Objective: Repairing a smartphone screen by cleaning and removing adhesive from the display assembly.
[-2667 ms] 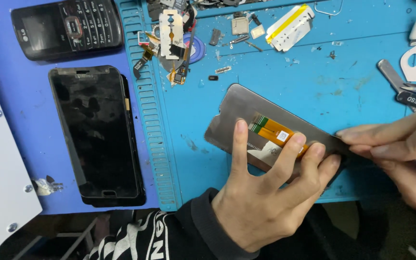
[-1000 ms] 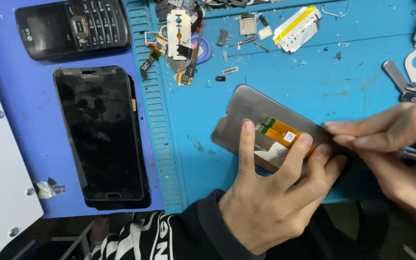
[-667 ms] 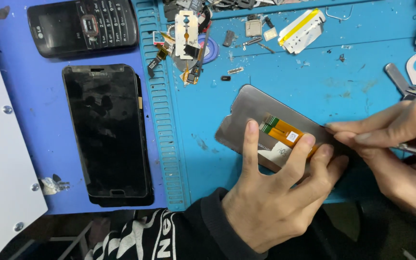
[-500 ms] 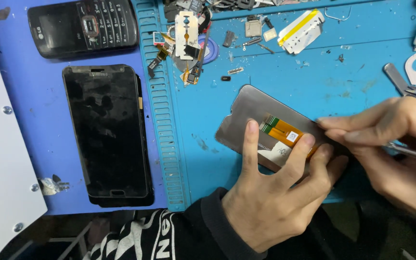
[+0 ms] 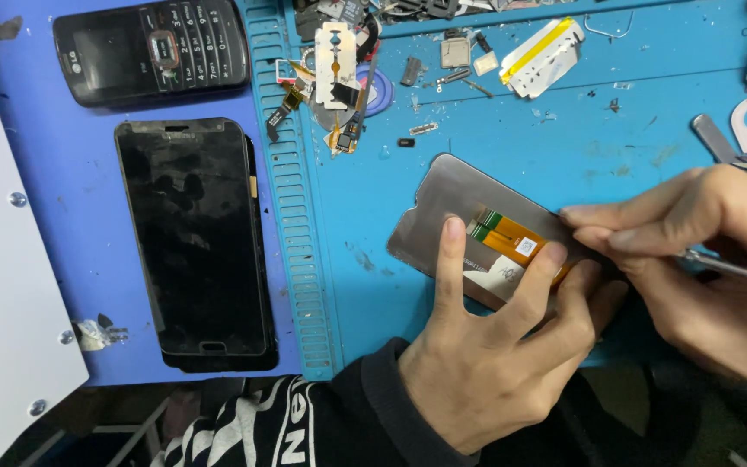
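Observation:
A grey phone display panel [image 5: 447, 212] lies back side up on the light blue work mat [image 5: 520, 130], with an orange flex cable [image 5: 512, 242] on it. My left hand [image 5: 499, 355] presses its spread fingers flat on the panel and holds it down. My right hand [image 5: 702, 259] pinches a thin metal tool [image 5: 732, 268], its fingertips at the panel's right edge beside the flex cable. The tool's tip is hidden under the fingers.
A black smartphone [image 5: 192, 238] and a black keypad phone [image 5: 153, 47] lie on the darker blue mat [image 5: 79, 173] at left. Small parts, flex cables and a white and yellow bracket [image 5: 539, 56] are scattered along the top. Metal tweezers [image 5: 724, 147] lie at right.
My right hand has shifted slightly left along the panel's edge with the metal tool. My left hand stays pressed on the panel. The view has shifted a little.

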